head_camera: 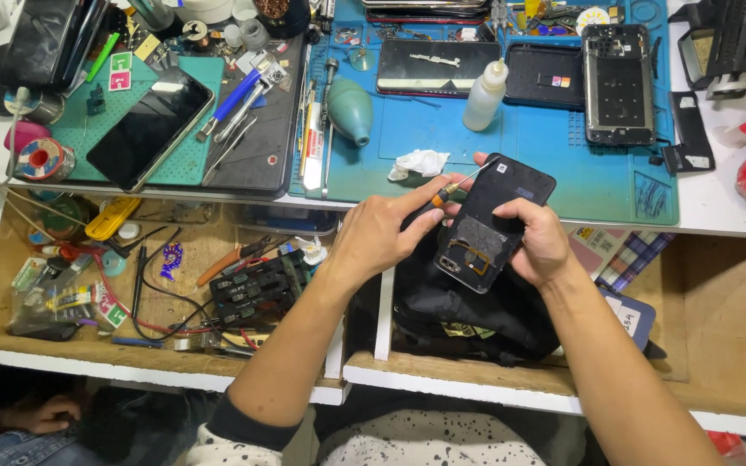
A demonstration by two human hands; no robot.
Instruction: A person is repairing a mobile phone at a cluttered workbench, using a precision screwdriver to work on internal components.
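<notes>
Our left hand (pixel 382 235) fingers pinch the screwdriver (pixel 458 185); right hand (pixel 539 242) fingers clamp the phone back cover (pixel 498 216); we keep the tip square

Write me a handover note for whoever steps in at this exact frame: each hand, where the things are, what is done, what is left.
Left hand: grips a small orange-handled screwdriver, tip pointing to the upper part of the phone back cover.
Right hand: holds that black cover tilted, inner side up, above the open drawer.
Nearby: a bare phone frame, squeeze bottle, green air blower and crumpled tissue lie on the blue mat.
Done: cover is apart from any phone body.
Left: the part inside the cover is in place; whether screws remain cannot be told.
</notes>
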